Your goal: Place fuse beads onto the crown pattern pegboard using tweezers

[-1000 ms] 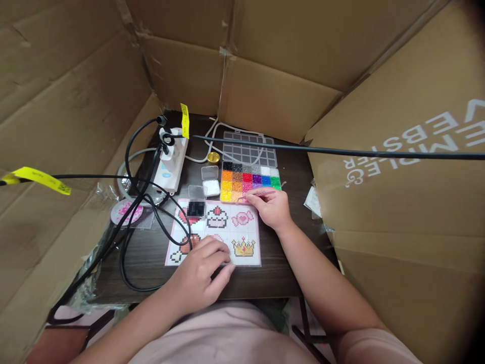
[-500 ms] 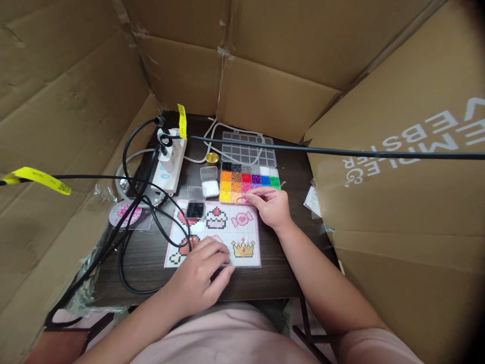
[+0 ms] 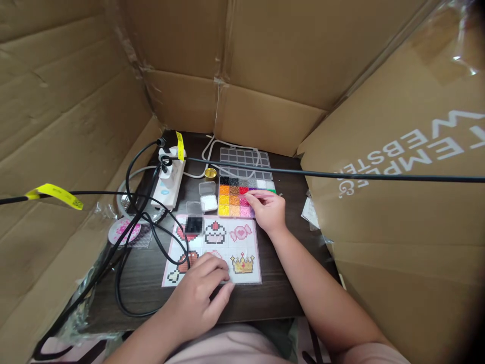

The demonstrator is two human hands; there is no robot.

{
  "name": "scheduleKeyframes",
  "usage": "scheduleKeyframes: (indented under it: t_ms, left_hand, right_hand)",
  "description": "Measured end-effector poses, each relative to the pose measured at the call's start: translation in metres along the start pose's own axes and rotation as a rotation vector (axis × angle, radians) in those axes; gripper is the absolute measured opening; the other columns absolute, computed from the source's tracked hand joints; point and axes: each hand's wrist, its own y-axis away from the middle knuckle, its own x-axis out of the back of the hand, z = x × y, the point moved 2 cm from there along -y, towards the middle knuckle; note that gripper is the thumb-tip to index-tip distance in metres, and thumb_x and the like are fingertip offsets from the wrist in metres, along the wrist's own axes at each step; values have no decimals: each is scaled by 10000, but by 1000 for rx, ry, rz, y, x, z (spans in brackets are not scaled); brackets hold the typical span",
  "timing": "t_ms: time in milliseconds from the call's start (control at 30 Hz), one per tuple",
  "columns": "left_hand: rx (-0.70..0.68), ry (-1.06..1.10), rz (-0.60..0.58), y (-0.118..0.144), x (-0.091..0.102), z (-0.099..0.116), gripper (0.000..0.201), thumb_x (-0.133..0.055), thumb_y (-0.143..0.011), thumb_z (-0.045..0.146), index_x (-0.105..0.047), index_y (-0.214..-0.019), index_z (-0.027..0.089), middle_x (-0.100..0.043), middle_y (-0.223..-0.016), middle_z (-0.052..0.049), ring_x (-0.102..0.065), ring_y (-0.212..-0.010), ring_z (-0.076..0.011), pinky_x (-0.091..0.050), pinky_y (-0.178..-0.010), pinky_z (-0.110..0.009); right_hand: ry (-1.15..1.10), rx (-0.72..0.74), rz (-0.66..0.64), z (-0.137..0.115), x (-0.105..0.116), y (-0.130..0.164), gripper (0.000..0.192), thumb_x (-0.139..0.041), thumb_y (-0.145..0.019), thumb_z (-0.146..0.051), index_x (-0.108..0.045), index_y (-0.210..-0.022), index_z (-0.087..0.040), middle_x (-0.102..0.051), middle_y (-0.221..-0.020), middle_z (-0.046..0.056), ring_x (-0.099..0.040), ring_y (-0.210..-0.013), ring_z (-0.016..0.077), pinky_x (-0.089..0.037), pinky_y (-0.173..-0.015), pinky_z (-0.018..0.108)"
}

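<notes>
Pattern sheet lies flat on the bench, directly in front of me; it shows pixel motifs — a crown, a candy, a cupcake. My left hand rests palm-down on its near edge, fingers loosely spread, holding nothing that I can see, pinning the sheet. Since a second ago this hand has not shifted on the sheet. My right hand has moved from the near edge of the bead tray to a position over its pink and red compartments, fingers pinched narrow on what appears to be a thin tool; whether a bead is gripped I cannot tell. In my judgement this indicates bead pick-up is in progress.

Containers, near to far: the bead tray holds sorted beads — yellow, orange, red, pink, black, white, one colour per compartment. Beside it, a small clear box holds white beads. Behind the tray its clear lid lies open. A power strip with black cables sits at left.
</notes>
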Motion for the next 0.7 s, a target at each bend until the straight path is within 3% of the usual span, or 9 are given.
scheduleKeyframes:
  t_ms: [167, 367, 700]
  left_hand:
    - [1, 1, 1, 0, 0, 1, 90, -540, -921, 97, -582, -914, 175, -618, -920, -54, -545, -895, -175, -458, -786, -338]
    - [2, -8, 9, -1, 0, 1, 94, -544, -917, 100, -591, -904, 180, -623, -909, -55, -557, -886, -176, -467, -779, -336]
    - [0, -21, 7, 0, 1, 1, 96, -531, -926, 116, -601, -907, 178, -624, -910, -58, -561, -877, -176, -469, -781, -342]
  right_hand:
    - [-10, 3, 71, 5, 11, -3, 145, -739, -730, -322, -773, -719, -181, -779, -785, 92, -728, -724, 237, -597, -689, 346]
    - [12, 8, -18, 5, 13, -2, 128, -715, -743, -304, -771, -725, -190, -779, -776, 75, -727, -719, 218, -600, -700, 336]
    - [15, -16, -37, 13, 9, -3, 151, -729, -740, -319, -771, -750, -174, -781, -797, 85, -728, -740, 222, -591, -709, 337]
